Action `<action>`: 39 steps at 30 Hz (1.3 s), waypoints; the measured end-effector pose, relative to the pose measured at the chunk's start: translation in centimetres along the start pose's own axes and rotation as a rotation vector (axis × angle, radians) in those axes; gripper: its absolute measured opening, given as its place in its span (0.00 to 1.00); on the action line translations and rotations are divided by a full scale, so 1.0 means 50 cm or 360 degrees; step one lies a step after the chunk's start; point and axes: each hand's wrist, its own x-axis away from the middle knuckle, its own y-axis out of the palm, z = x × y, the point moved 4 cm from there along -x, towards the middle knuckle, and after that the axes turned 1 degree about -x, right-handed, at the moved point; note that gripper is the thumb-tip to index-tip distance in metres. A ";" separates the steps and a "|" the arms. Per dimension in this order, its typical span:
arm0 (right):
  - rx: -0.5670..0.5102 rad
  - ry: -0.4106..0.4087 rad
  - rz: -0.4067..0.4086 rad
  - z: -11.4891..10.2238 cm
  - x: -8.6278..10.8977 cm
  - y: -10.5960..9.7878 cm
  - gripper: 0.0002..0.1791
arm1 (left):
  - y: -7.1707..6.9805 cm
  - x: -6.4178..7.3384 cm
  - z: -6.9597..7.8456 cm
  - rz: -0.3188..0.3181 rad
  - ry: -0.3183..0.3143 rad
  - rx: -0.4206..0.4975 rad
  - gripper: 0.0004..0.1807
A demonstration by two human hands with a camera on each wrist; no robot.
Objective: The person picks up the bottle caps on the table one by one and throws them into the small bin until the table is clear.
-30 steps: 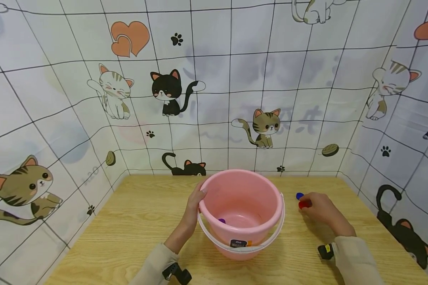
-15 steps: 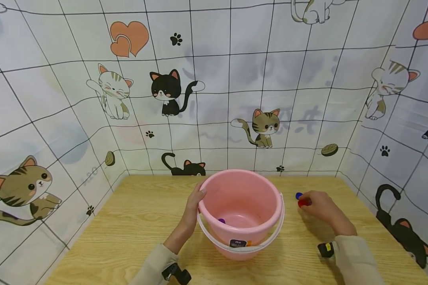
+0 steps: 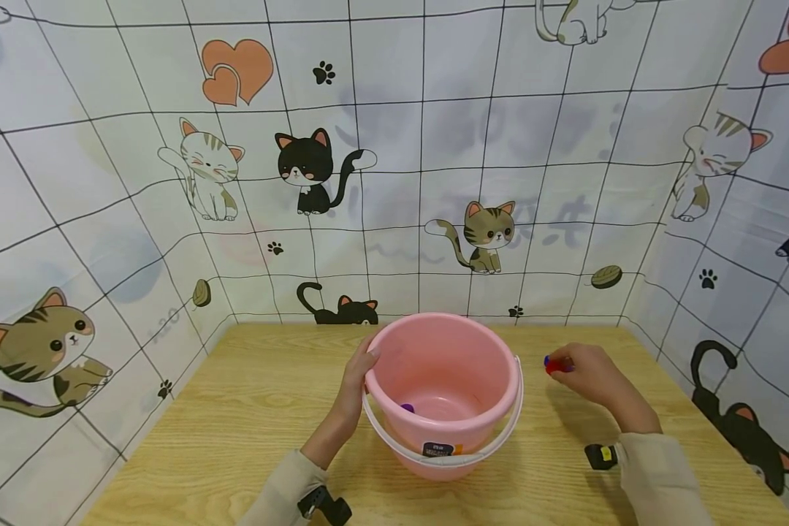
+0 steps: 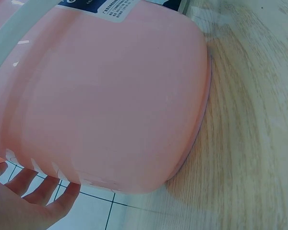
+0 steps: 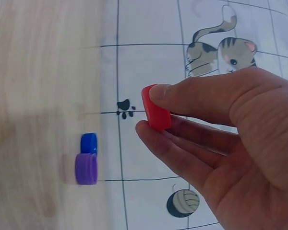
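A pink bucket with a white handle stands upright on the wooden table. My left hand grips its rim on the left side, thumb over the edge and fingers along the outer wall. In the right wrist view, my right hand pinches a red bottle cap between thumb and fingertips, above the table and right of the bucket. Below it, a blue cap and a ridged purple cap lie side by side on the table. Another small purple thing lies inside the bucket.
The wooden table meets a backdrop of white sheet printed with cats and grid lines, behind and on both sides. A black camera mount sits on each wrist. The bucket's handle hangs down toward the front.
My right hand has lifted the red cap slightly up and away, so it now overlaps the blue cap in the head view. The left hand and the bucket stay put.
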 end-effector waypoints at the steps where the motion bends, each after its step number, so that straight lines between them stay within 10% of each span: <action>1: -0.0001 -0.0007 0.0006 -0.005 0.000 -0.003 0.14 | 0.000 0.000 0.000 0.0000 0.0002 0.0000 0.29; 39: -0.0023 -0.0055 0.0030 -0.056 0.006 -0.046 0.16 | -0.003 -0.002 -0.005 -0.0002 0.0004 0.0008 0.29</action>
